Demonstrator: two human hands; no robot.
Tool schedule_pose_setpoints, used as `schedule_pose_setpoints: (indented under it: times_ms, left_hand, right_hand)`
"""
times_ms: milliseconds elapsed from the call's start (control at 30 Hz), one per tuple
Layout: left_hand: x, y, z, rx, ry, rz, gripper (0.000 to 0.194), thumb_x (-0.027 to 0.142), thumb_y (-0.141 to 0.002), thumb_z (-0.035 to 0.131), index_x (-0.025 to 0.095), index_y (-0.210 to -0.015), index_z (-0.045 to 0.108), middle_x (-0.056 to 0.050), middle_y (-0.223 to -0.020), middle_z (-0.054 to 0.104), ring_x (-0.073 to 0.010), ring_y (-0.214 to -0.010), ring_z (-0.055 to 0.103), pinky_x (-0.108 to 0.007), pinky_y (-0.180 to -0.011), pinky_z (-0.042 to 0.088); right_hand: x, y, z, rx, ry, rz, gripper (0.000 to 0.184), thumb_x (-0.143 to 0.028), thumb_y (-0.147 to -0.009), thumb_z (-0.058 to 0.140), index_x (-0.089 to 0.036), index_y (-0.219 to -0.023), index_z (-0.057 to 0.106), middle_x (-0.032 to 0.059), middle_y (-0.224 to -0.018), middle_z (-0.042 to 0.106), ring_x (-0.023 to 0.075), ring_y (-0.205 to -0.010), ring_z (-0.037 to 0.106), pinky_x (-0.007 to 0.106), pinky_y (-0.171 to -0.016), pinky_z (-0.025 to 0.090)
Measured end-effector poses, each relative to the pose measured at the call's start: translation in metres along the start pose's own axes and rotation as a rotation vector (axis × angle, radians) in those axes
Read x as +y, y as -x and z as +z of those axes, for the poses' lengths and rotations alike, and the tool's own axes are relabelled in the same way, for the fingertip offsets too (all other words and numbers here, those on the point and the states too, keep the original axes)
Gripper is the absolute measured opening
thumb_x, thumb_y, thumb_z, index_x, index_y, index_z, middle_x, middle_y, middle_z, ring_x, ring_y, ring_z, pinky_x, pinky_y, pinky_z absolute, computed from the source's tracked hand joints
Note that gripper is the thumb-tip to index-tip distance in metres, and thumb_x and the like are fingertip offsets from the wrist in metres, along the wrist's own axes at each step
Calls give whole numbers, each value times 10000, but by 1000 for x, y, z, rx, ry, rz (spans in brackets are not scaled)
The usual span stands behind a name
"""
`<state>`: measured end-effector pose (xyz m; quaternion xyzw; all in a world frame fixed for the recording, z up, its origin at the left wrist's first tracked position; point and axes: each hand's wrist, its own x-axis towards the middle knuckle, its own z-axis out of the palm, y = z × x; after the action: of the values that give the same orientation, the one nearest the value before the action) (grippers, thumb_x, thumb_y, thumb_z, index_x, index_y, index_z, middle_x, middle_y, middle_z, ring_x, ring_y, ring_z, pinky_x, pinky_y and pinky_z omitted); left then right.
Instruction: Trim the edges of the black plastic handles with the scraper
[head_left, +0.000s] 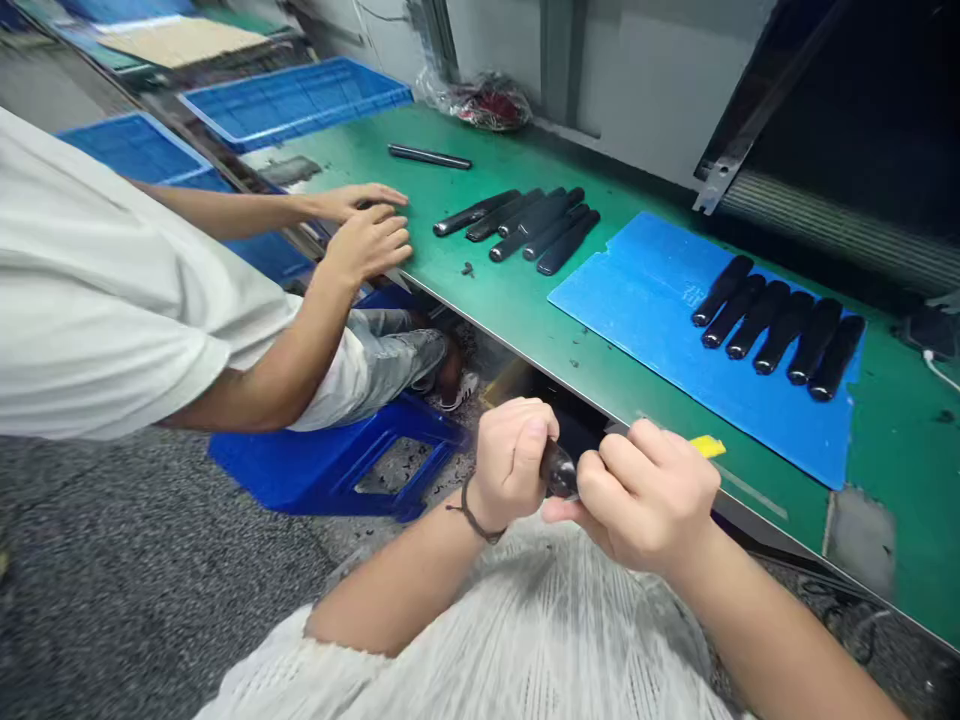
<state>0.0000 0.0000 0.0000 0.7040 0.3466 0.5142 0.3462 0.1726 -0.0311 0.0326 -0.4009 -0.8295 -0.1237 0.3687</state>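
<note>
My left hand (511, 458) is closed in a fist around a dark rounded handle piece (559, 470), only its glossy end showing. My right hand (646, 495) is closed too, pinching that same piece, with a small yellow object (708, 446) poking out beyond its fingers. Both hands hover in front of the near edge of the green table (525, 300). On a blue mat (645, 300) lie several black handles (780, 325) side by side. Several more black handles (525, 225) lie in a row farther left on the table.
A co-worker in a white shirt (97, 290) sits at left on a blue stool (330, 460), both hands (364, 225) resting at the table's left edge. A single black rod (429, 156), blue crates (292, 100) and a plastic bag (480, 100) lie beyond.
</note>
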Motion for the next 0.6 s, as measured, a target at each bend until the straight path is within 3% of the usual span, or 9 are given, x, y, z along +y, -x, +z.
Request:
schedule_pose_setpoints:
  times_ms: [100, 167, 300, 400, 467, 600]
  left_hand:
    - [1, 7, 10, 1, 56, -204, 518, 386, -1129, 299, 149, -689, 436, -27, -623, 419, -122, -592, 378, -334, -606, 263]
    - [3, 10, 13, -73, 144, -294, 537, 454, -1131, 273, 153, -714, 427, -22, -645, 404, -121, -601, 363, -327, -595, 269]
    - [3, 12, 10, -293, 364, -359, 460, 497, -1121, 313, 146, -907, 519, -52, -833, 526, -141, -755, 479, -302, -702, 418]
    - [0, 15, 7, -303, 493, -455, 423, 475, -1127, 327, 151, -927, 511, -26, -759, 525, -113, -644, 471, -271, -592, 391]
    - [-1, 17, 6, -263, 529, -483, 459, 476, -1130, 313, 154, -849, 479, -5, -683, 470, -95, -567, 409, -265, -531, 323]
    - [5, 18, 6, -235, 407, -415, 517, 488, -1125, 329, 144, -769, 477, -17, -680, 445, -101, -600, 387, -286, -558, 307]
  right_hand:
    - [3, 6, 6, 83, 113, -7, 384, -461, -1049, 559, -133, -851, 531, 29, -679, 390, 117, -718, 246, 288, -701, 111]
    - [6, 9, 8, 112, 107, 14, 400, -462, -1042, 584, -128, -829, 523, 27, -661, 375, 115, -712, 232, 290, -697, 105]
    - [14, 10, 5, 83, -156, 96, 290, -297, -1030, 611, -130, -817, 506, 19, -657, 379, 113, -702, 225, 276, -684, 145]
    - [23, 11, -4, 1, -354, 181, 74, -188, -1011, 600, -131, -975, 571, 15, -741, 454, 97, -718, 301, 248, -690, 212]
    - [28, 10, -10, -44, -374, 216, 191, -300, -1019, 636, -119, -995, 580, 17, -758, 459, 92, -724, 330, 240, -693, 233]
    - [34, 3, -16, -118, -314, 238, 532, -619, -996, 625, -105, -865, 583, 19, -727, 459, 88, -710, 342, 242, -691, 240]
